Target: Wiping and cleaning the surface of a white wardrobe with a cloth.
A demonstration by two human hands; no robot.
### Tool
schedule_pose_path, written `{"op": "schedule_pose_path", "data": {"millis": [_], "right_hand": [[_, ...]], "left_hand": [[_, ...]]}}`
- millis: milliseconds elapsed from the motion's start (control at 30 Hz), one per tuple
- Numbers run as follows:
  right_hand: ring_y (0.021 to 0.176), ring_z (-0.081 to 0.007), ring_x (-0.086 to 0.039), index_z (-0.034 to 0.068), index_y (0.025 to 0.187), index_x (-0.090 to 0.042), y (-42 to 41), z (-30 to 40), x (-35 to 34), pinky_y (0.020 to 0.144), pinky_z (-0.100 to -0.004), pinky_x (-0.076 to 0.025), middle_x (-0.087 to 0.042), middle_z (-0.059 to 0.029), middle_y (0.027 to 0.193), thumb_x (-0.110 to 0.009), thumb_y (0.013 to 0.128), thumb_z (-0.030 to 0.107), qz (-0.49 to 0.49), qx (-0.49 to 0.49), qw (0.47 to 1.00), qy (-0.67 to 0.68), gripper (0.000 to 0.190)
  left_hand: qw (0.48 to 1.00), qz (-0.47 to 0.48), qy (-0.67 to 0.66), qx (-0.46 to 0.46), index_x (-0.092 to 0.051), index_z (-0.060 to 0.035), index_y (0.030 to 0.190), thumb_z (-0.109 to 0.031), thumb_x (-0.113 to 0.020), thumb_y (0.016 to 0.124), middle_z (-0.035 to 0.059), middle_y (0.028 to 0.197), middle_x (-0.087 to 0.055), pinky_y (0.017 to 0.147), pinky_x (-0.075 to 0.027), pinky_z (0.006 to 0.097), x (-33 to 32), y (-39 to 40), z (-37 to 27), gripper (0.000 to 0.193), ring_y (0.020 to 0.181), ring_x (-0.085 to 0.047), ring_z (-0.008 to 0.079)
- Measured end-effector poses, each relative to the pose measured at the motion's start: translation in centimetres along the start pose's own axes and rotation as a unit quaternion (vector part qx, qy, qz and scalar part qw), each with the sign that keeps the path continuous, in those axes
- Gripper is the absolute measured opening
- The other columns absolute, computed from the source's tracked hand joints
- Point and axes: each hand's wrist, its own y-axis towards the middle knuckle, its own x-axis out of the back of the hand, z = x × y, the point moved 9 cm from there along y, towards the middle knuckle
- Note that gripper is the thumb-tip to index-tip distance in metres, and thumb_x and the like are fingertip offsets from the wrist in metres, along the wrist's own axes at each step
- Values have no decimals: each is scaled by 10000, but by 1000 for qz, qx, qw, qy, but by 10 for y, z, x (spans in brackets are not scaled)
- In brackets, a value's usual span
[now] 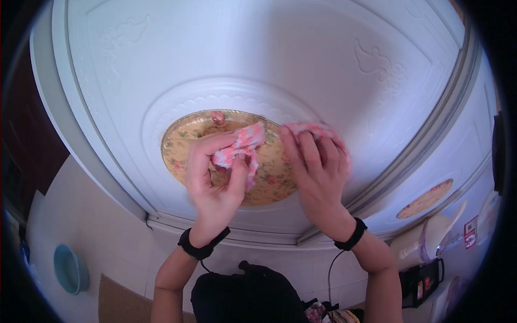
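A white sliding wardrobe door (242, 48) with moulded relief stands before me, set with an oval floral panel (266, 169) that has a gold rim. My left hand (216, 173) pinches a crumpled pink-and-white fluffy cloth (248, 137) between thumb and fingers, in front of the panel. Spread fingers of my right hand (319, 173) rest on a second pink-and-white cloth area (341, 147), flat against the door at the panel's right edge. Whether both are one cloth or two I cannot tell. Both wrists wear black bands.
A blue plastic basin (71, 269) stands on the tiled floor at the lower left, near a brown mat (121, 300). The door's bottom track (226, 234) runs below the hands. At the lower right are a whitish bin-like container (416, 242) and a black crate (424, 282).
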Motion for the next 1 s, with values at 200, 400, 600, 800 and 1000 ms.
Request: {"op": "schedule_pose_path", "data": {"millis": [200,400,600,800,1000], "right_hand": [[1064,-230,-449,211,1284,-576,-2,4,2,857,-387,-422,-456,-10,1204,-561,731,135,-19,3,1000,15,559],[1045,-233,-453,228,1277,-583,19,13,3,861,-387,-421,-458,-3,1208,-562,718,145,-8,-4,1000,-1,565],[1060,-229,-453,236,1278,-576,-7,-1,-1,864,-393,-421,-461,-1,1208,-561,732,175,-26,-8,999,-24,550],[1063,-229,-457,239,1260,-590,15,11,3,861,-386,-421,-465,-4,1205,-565,732,186,-11,4,1000,13,532],[1077,-234,-444,232,1275,-578,9,4,6,874,-394,-412,-463,-16,1206,-555,737,181,-28,1,1000,-7,541]], "left_hand": [[998,-45,-53,9,-532,17,1115,72,-616,812,100,1126,-565,941,-423,306,11,0,1,319,1054,-537,162],[991,-30,98,-82,-612,-20,1069,88,-632,756,159,1152,-553,908,-445,334,1,10,-21,332,1043,-556,246],[939,38,288,-187,-666,-92,1132,57,-632,692,117,1188,-552,905,-410,368,-14,2,-23,465,1059,-518,276],[929,35,330,-163,-653,-140,1166,-5,-616,700,69,1243,-530,915,-353,389,-21,11,-28,487,1108,-473,273],[917,69,351,-178,-637,-176,1185,-38,-619,706,55,1260,-521,924,-333,407,-33,10,-29,499,1135,-467,268]]}}
